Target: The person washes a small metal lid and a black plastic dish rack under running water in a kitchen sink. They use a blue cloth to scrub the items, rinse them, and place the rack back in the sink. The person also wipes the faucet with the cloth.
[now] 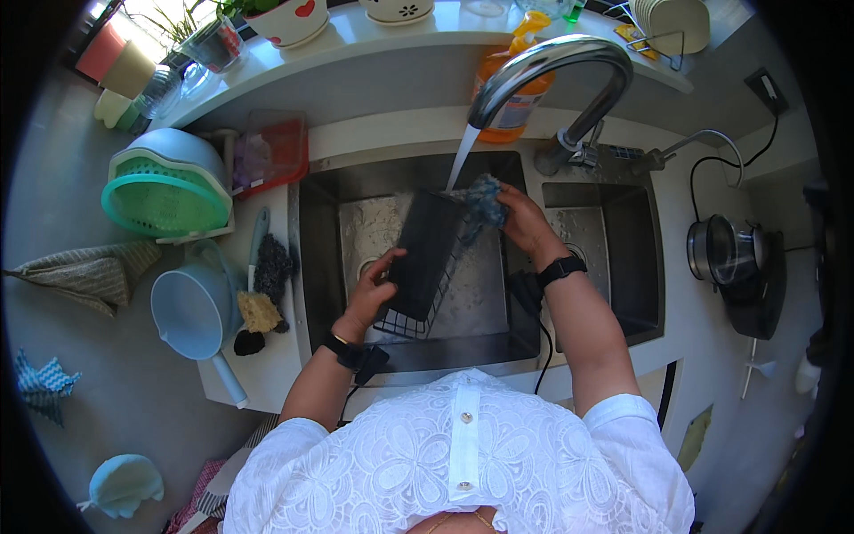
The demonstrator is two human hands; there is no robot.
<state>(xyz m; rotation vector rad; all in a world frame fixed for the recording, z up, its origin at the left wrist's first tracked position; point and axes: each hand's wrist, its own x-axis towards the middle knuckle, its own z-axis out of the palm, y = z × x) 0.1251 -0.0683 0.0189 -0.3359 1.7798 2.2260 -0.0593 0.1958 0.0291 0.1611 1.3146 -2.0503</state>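
Over the large stainless-steel sink basin, my left hand holds the lower left side of a dark rectangular board or tray, which is tilted. A black wire rack shows beneath and beside it; whether the two are joined I cannot tell. My right hand grips a wet blue mesh cloth at the tray's upper right corner. Water runs from the curved chrome faucet just above that corner. The palm side of my left hand is partly hidden.
A smaller basin lies right of the large one. On the left counter are a light-blue dipper, a brush, a dark scrubber, a sponge and stacked colanders. An orange soap bottle stands behind the basin.
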